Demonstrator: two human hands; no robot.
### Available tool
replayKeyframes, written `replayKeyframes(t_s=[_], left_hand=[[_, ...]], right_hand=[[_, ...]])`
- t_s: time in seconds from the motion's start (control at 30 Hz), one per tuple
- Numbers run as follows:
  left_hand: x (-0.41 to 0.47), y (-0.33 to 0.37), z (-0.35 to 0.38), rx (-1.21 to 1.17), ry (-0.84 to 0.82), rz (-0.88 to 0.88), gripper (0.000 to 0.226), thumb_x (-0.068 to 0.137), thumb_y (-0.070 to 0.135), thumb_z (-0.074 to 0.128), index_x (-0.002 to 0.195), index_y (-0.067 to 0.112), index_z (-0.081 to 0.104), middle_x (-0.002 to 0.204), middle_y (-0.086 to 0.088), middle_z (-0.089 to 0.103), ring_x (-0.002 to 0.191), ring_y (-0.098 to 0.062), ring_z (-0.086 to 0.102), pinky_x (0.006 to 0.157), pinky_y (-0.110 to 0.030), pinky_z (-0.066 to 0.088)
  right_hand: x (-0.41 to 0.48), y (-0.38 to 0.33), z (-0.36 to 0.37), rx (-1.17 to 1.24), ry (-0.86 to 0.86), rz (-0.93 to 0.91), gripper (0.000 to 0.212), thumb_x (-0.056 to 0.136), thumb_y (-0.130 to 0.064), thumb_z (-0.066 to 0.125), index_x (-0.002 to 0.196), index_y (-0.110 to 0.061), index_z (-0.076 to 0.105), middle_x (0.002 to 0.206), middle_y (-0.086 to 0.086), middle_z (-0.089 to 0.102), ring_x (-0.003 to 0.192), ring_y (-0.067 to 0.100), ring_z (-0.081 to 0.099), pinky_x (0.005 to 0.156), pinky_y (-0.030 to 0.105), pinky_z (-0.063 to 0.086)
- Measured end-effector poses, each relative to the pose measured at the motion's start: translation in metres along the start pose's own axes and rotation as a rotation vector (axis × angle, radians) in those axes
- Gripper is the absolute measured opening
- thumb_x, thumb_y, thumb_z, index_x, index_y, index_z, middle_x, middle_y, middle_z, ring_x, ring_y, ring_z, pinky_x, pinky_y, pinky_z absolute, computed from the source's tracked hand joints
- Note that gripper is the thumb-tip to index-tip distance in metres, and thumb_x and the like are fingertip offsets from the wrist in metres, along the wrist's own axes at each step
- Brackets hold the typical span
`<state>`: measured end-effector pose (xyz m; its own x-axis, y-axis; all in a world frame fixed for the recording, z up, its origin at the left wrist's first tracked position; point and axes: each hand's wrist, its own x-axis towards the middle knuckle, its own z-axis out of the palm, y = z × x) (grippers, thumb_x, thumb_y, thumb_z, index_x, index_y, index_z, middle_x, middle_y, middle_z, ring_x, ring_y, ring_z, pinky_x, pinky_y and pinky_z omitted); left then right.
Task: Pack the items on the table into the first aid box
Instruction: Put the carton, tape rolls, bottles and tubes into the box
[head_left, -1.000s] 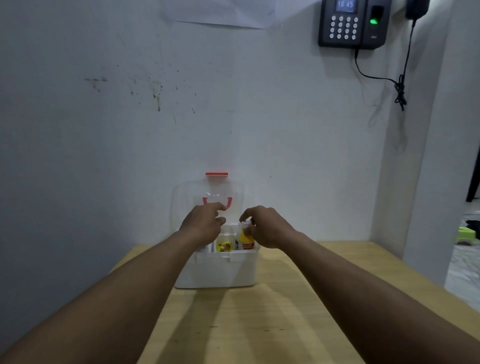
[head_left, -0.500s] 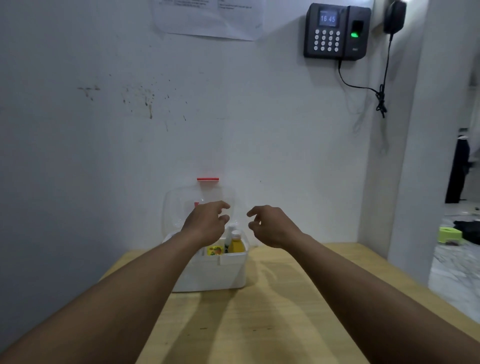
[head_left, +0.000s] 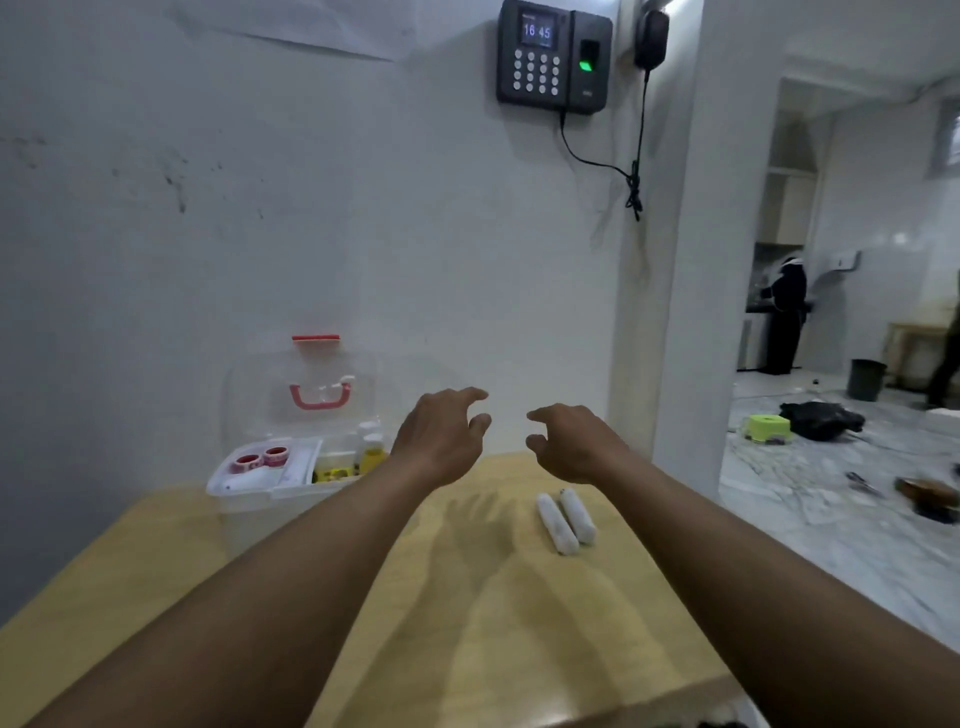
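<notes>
Above the table (head_left: 467, 623), the left hand (head_left: 441, 439) and right hand (head_left: 576, 444) hang loose, holding nothing. Two white rolls (head_left: 566, 519) lie near the right hand. The box (head_left: 244, 512) stands open, left. Next job, likely: grab the rolls.

Your first aid box (head_left: 249, 512) is white in the base; its lid (head_left: 249, 395) is clear, with a red handle (head_left: 318, 397) and a red latch (head_left: 316, 338); the tray (head_left: 298, 462) is white; the two tape rolls (head_left: 261, 457) are red and white; you have a yellow bottle (head_left: 373, 453) and a yellow label (head_left: 335, 474); the two bandage rolls (head_left: 566, 521) are plain white; your table (head_left: 467, 597) is pale tan woodgrain; the wall (head_left: 311, 208) is off-white with dark specks at left; the keypad unit (head_left: 553, 57) is black, pale keys, green light, blue display; its cable (head_left: 597, 161) is black; off to your right, a lime-green stool (head_left: 768, 427), a black bag (head_left: 821, 418), a dark grey bin (head_left: 866, 379), a white floor (head_left: 831, 545) veined grey.
</notes>
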<state>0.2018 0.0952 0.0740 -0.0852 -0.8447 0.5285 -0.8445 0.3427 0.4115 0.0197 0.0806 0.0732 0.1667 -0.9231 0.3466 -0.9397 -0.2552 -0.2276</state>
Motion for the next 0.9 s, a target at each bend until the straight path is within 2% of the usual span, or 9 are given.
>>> replayKeyframes(t_s=[0.3,0.47,0.67,0.77,0.9], left_hand=[[-0.010,0.019,0.076,0.000,-0.264,-0.029,0.048,0.099,0.045,0.043,0.145,0.032,0.046,0.148,0.000,0.051,0.138,-0.023,0.043,0.112,-0.043,0.035],[-0.018,0.014,0.102,0.085,-0.410,-0.081,0.047,0.100,0.047,0.033,0.147,0.040,0.040,0.151,-0.001,0.046,0.141,-0.028,0.037,0.112,-0.051,0.029],[-0.022,0.017,0.112,0.056,-0.430,-0.064,0.040,0.100,0.040,0.035,0.133,0.043,0.056,0.141,0.011,0.056,0.136,-0.022,0.043,0.113,-0.057,0.020],[-0.020,0.021,0.114,0.040,-0.425,-0.072,0.039,0.097,0.038,0.037,0.125,0.042,0.063,0.134,0.011,0.062,0.129,-0.022,0.049,0.109,-0.053,0.029],[-0.015,0.028,0.117,0.054,-0.316,-0.130,0.031,0.089,0.042,0.049,0.109,0.035,0.072,0.117,0.007,0.069,0.112,-0.021,0.059,0.098,-0.043,0.041]], right_hand=[[-0.021,0.055,0.025,0.039,-0.105,0.115,0.049,0.098,-0.035,0.051,0.145,-0.019,0.046,0.146,0.003,0.051,0.131,0.023,0.049,0.102,0.034,0.041],[-0.023,0.069,0.043,0.076,-0.169,0.119,0.046,0.098,-0.036,0.051,0.142,-0.023,0.051,0.143,0.003,0.054,0.129,0.022,0.051,0.100,0.032,0.042],[-0.020,0.075,0.053,0.124,-0.217,0.117,0.031,0.095,-0.031,0.056,0.123,-0.028,0.069,0.132,0.002,0.064,0.111,0.019,0.061,0.087,0.029,0.049],[-0.017,0.077,0.053,0.151,-0.208,0.127,0.028,0.092,-0.025,0.057,0.115,-0.027,0.073,0.128,0.001,0.066,0.106,0.018,0.062,0.080,0.027,0.049],[-0.013,0.080,0.051,0.180,-0.222,0.154,0.028,0.088,-0.020,0.053,0.108,-0.027,0.072,0.124,-0.001,0.066,0.099,0.016,0.063,0.073,0.026,0.049]])
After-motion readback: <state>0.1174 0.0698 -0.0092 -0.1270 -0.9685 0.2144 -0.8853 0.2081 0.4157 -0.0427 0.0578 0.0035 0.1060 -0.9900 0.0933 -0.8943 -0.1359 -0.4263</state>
